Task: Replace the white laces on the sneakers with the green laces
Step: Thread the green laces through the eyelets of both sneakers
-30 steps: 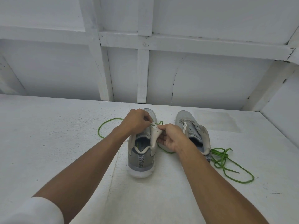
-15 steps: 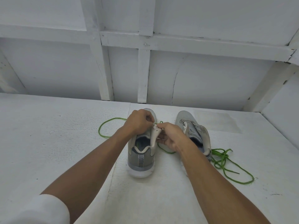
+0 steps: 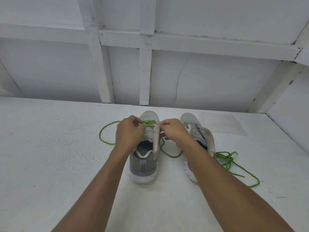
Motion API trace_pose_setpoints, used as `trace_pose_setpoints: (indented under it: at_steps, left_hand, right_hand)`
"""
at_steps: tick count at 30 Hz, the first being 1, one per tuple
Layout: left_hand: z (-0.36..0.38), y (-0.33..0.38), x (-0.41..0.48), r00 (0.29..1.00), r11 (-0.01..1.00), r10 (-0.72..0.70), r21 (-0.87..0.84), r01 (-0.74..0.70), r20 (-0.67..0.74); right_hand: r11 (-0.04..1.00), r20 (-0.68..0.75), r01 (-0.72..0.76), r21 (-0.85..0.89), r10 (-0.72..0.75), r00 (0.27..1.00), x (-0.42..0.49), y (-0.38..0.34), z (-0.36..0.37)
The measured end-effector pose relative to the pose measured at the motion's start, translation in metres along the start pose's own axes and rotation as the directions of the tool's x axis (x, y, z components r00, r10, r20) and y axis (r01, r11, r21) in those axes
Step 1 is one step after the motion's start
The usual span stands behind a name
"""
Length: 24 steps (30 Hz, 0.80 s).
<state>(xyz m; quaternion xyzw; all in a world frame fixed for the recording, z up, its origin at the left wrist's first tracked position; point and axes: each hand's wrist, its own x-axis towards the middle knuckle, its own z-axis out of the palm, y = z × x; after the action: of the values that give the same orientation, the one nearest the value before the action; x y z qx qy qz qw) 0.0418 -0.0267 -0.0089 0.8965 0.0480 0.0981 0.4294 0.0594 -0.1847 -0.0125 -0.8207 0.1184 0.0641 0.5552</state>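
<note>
The step in hand was the threading of a green lace [image 3: 148, 123] through the lowest eyelets of the grey sneaker [image 3: 143, 166], which stood heel-toward-the-camera on the white tabletop [image 3: 58, 156]. The lace already crossed the toe end of the eyelet rows. One long tail looped out to the left across the tabletop, and the other trailed down between the two shoes. The left hand [image 3: 129, 132] sat over the left eyelet row, its fingers curled and pinching the lace just where it crossed. The right hand [image 3: 173, 131] had its fingers curled at the edge of the right eyelet flap and seemed to pinch the flap to steady it, though the lace tail ran out from under the same fingers, so the hold was not certain. The second sneaker [image 3: 199, 133] stood just beside on the right, with no lace that could be made out. The second green lace [image 3: 225, 160] lay in a loose tangle near its heel. The task looked early, with one shoe barely started and the other untouched. The next move probably called for evening the two tails, then feeding one tip up through the next eyelet on the opposite row while the flap was held open.
</note>
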Motion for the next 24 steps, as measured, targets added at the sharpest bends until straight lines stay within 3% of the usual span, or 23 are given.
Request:
trace_pose_setpoints:
  at_steps: [6,8,10,12,13,14,15,16,17,18,19,20,21,22,23,24]
  left_hand:
    - [0.003,-0.016,-0.019,0.983,0.941,-0.183,-0.29,0.175,-0.001]
    - [0.005,-0.018,-0.019,0.983,0.938,-0.185,-0.301,0.172,-0.014]
    - [0.005,-0.02,-0.019,0.981,0.935,-0.195,-0.305,0.181,-0.017]
    - [0.005,-0.024,-0.019,0.98,0.932,-0.197,-0.315,0.18,-0.021]
    - [0.005,-0.024,-0.019,0.981,0.934,-0.194,-0.312,0.176,-0.027]
    - [0.006,-0.025,-0.019,0.981,0.935,-0.191,-0.311,0.172,-0.033]
    - [0.006,-0.026,-0.019,0.981,0.935,-0.189,-0.313,0.169,-0.034]
    - [0.006,-0.027,-0.019,0.981,0.933,-0.19,-0.317,0.17,-0.033]
    - [0.007,-0.028,-0.019,0.981,0.931,-0.193,-0.32,0.174,-0.03]
    - [0.008,-0.028,-0.018,0.98,0.93,-0.197,-0.322,0.178,-0.027]
    - [0.008,-0.029,-0.018,0.979,0.929,-0.2,-0.324,0.18,-0.028]
    - [0.009,-0.029,-0.018,0.979,0.929,-0.2,-0.322,0.181,-0.027]
    - [0.009,-0.028,-0.018,0.979,0.931,-0.2,-0.318,0.182,-0.026]
    - [0.009,-0.028,-0.018,0.979,0.932,-0.201,-0.312,0.183,-0.024]
    - [0.009,-0.028,-0.018,0.98,0.933,-0.198,-0.31,0.182,-0.021]
    - [0.009,-0.028,-0.018,0.98,0.933,-0.196,-0.313,0.179,-0.022]
  right_hand:
    - [0.982,-0.044,0.107,-0.159,-0.115,0.992,0.007,0.003,0.003]
    - [0.964,-0.073,0.141,-0.227,-0.161,0.984,0.011,0.001,0.0]
    - [0.974,-0.093,0.125,-0.189,-0.144,0.985,0.013,-0.008,-0.008]
    - [0.996,-0.155,0.092,0.015,-0.089,0.984,0.017,-0.029,-0.027]
    - [0.965,-0.19,0.071,0.251,-0.023,0.982,0.02,-0.043,-0.041]
    - [0.83,-0.201,0.072,0.553,0.049,0.978,0.021,-0.059,-0.057]
    - [0.607,-0.196,0.098,0.789,0.098,0.976,0.02,-0.074,-0.072]
    - [0.441,-0.215,0.15,0.885,0.101,0.971,0.019,-0.086,-0.084]
    - [0.413,-0.26,0.209,0.886,0.071,0.963,0.016,-0.093,-0.091]
    - [0.495,-0.316,0.272,0.825,0.007,0.949,0.014,-0.095,-0.09]
    - [0.645,-0.368,0.337,0.686,-0.092,0.925,0.011,-0.094,-0.085]
    - [0.809,-0.383,0.39,0.439,-0.224,0.896,0.006,-0.087,-0.074]
    - [0.906,-0.302,0.414,0.09,-0.371,0.878,0.003,-0.075,-0.058]
    - [0.869,-0.126,0.417,-0.268,-0.46,0.879,0.002,-0.058,-0.042]
    - [0.738,0.057,0.399,-0.544,-0.442,0.895,0.001,-0.039,-0.027]
    - [0.588,0.169,0.382,-0.713,-0.385,0.907,0.002,-0.023,-0.015]
